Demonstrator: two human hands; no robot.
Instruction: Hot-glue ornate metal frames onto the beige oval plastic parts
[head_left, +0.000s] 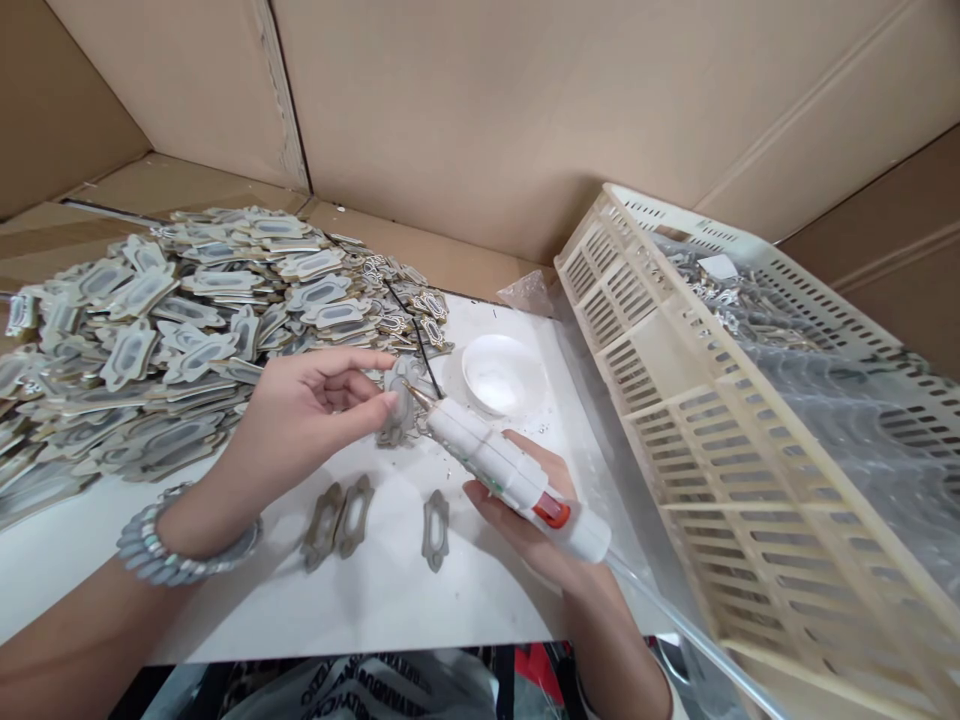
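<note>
My left hand (pixel 311 405) pinches a small grey ornate frame piece (pixel 397 405) between thumb and fingers, above the white table (pixel 375 610). Wrapped around a white stick-shaped hot glue gun (pixel 491 455) is my right hand (pixel 529 525). The gun's metal nozzle is at the face of the held piece, and whether it touches cannot be told. From its back end runs a clear glue stick (pixel 690 630). Two similar frame pieces (pixel 324 522) lie side by side below my left hand, and a single one (pixel 435 530) lies to their right.
A large heap of frame pieces (pixel 187 340) covers the left and back. Behind the glue gun stands a white bowl (pixel 499 375). On the right, a cream plastic crate (pixel 660 400) holds clear plastic sheets and small metal parts. Cardboard walls (pixel 465 130) enclose the back.
</note>
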